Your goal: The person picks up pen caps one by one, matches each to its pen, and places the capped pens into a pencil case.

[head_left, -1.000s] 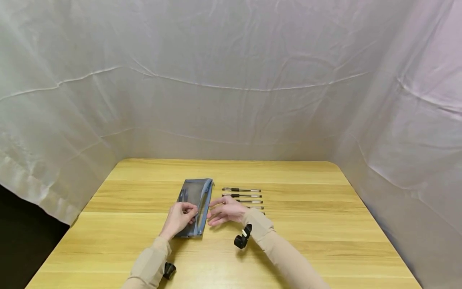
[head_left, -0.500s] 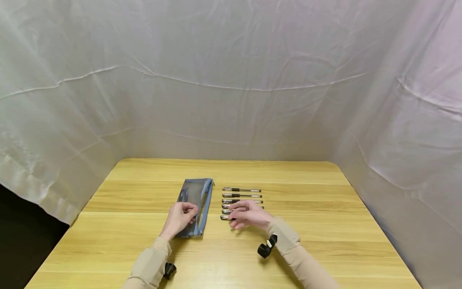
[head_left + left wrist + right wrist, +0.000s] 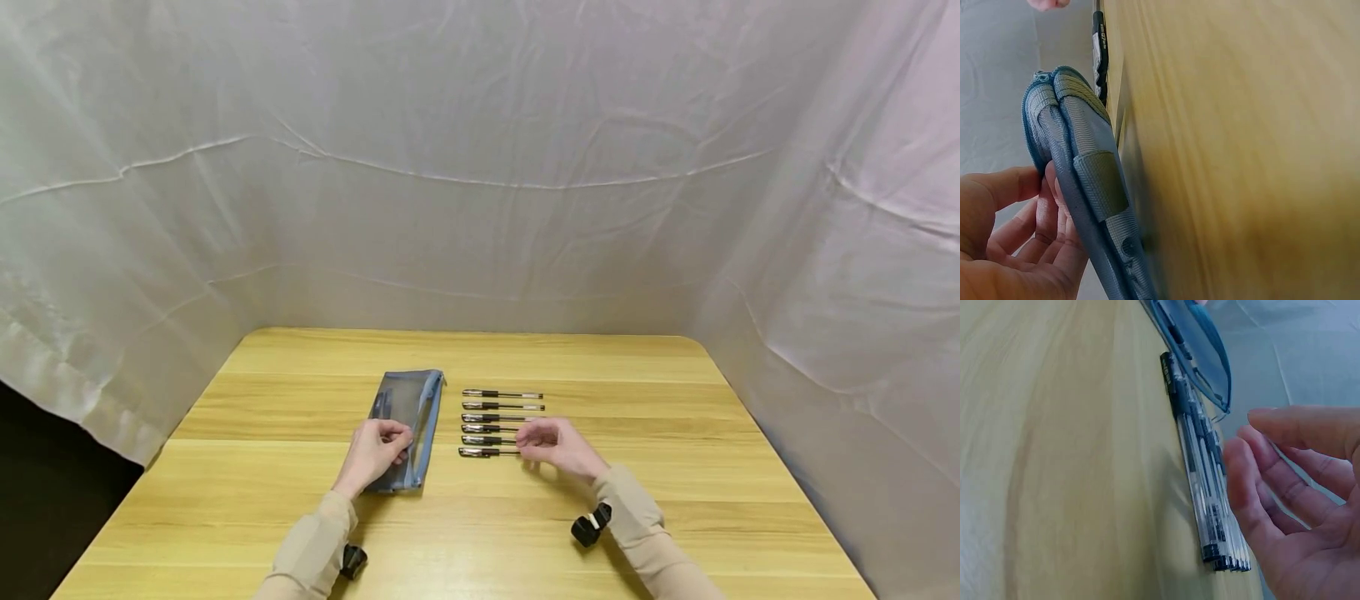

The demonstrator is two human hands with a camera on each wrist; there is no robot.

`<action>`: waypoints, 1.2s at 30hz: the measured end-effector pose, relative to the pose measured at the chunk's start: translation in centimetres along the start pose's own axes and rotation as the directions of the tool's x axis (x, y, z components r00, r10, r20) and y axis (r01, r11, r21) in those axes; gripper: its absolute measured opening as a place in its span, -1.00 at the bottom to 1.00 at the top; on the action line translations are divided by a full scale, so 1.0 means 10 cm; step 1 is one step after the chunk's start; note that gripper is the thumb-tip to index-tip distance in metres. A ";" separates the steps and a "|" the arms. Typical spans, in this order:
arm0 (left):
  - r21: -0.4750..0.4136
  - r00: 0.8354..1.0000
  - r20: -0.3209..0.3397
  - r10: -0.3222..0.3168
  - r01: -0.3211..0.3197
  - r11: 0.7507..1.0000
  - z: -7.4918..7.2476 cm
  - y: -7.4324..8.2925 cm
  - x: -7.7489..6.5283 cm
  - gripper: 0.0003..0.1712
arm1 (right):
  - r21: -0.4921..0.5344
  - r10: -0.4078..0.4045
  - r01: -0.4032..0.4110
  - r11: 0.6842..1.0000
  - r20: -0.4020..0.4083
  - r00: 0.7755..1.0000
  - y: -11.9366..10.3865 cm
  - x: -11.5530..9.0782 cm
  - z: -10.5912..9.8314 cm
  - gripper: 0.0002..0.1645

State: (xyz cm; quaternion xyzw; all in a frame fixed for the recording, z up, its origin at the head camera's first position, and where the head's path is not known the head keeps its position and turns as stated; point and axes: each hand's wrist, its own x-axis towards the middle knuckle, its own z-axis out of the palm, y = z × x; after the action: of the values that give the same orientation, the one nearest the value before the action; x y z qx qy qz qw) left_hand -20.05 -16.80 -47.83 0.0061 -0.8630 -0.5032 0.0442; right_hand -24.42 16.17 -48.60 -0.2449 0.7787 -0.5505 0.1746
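Note:
A blue pencil case (image 3: 401, 400) with see-through mesh lies on the table, its zipped mouth parted on the right side. My left hand (image 3: 375, 450) pinches the upper edge of that mouth between thumb and fingers; the left wrist view shows the hold on the blue fabric (image 3: 1075, 181). Dark shapes show through the mesh, too unclear to name. Several clear gel pens (image 3: 1200, 462) with black caps lie in a row right of the case, caps toward it. Over the tail ends of the nearest pens hovers my right hand (image 3: 558, 446), fingers loosely bent, nothing between them.
The wooden table (image 3: 637, 533) is bounded by pale hanging cloth (image 3: 480, 233) at the back and both sides. Each wrist bears a small black camera (image 3: 591, 527).
My right hand has drawn back rightward from beside the pencil case, across the pens, to their tail ends. The left hand and the case have stayed in place.

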 end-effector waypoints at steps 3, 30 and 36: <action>-0.002 1.000 0.001 0.003 -0.003 1.000 0.00 0.00 0.00 -0.88 | -0.125 -0.028 0.023 0.992 -0.040 0.999 0.01 0.00 0.00 -0.69; 0.003 1.000 0.009 -0.024 0.024 1.000 0.00 -0.01 0.02 -0.88 | -0.422 -0.048 0.004 0.907 -0.093 0.994 0.09 0.10 0.04 -0.85; 0.006 1.000 0.010 -0.022 0.022 1.000 0.00 0.00 0.02 -0.88 | -0.432 -0.033 -0.015 0.902 -0.103 0.994 0.10 0.11 0.03 -0.87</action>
State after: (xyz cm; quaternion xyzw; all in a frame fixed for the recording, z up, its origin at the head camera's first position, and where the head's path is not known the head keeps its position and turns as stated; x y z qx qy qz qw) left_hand -20.21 -16.85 -47.85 0.0131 -0.8645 -0.5012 0.0344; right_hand -25.29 15.57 -49.67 -0.2510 0.8885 -0.3775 0.0712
